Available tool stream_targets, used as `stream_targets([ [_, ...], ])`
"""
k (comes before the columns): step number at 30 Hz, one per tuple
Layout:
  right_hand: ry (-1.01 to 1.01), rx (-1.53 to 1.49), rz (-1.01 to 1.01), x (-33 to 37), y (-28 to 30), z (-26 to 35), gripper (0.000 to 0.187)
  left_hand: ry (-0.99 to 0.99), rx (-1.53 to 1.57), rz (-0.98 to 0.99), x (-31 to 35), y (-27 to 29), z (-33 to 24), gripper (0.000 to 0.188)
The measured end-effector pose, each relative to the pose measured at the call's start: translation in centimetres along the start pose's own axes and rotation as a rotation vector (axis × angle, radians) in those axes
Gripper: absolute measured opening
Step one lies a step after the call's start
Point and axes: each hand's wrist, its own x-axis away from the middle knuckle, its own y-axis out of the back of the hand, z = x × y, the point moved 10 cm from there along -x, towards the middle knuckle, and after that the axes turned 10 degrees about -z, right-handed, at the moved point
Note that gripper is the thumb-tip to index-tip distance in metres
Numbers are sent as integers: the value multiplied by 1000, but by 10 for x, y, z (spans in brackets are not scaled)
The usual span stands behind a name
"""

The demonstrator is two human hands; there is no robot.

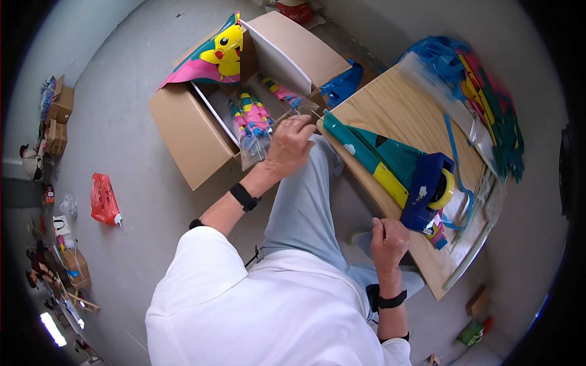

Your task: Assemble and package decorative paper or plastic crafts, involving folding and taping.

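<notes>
My left hand [289, 146] is closed, its fingertips near the thin rod end of a folded kite [366, 152] and beside the box; I cannot make out what it holds. The kite, green and yellow plastic with a pink and blue end, lies along the table edge. A blue tape dispenser [421, 195] with a yellowish tape roll [444, 189] rests across it. My right hand [390, 241] is closed with the thumb up at the table's near edge, below the dispenser; anything in its fingers is hidden.
An open cardboard box [183, 131] holds bagged rolled kites [253, 116]; a printed kite sheet [223, 55] drapes over its far-left corner. On the wooden table [366, 110] lie blue strips [436, 58] and stacked colourful sheets [494, 116]. A red plastic bag [105, 198] sits on the floor.
</notes>
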Motion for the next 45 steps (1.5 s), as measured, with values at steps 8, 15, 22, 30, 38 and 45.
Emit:
stream_targets([
  [8, 113, 127, 60, -70, 28, 7, 11, 253, 24, 236, 0, -5, 102, 19],
  [15, 33, 186, 230, -216, 23, -69, 20, 148, 117, 593, -177, -60, 125, 22],
  [22, 6, 337, 466, -243, -70, -164, 66, 86, 61, 884, -193, -231, 141, 24],
  [30, 81, 549, 761, -240, -124, -205, 108, 108, 80, 1148, -119, -415, 186, 24],
  [38, 176, 643, 856, -244, -140, -215, 122, 42, -147, 1164, -72, -482, 230, 25],
  [45, 210, 567, 782, -245, -139, -216, 110, 60, -250, 1376, -42, -472, 228, 33],
])
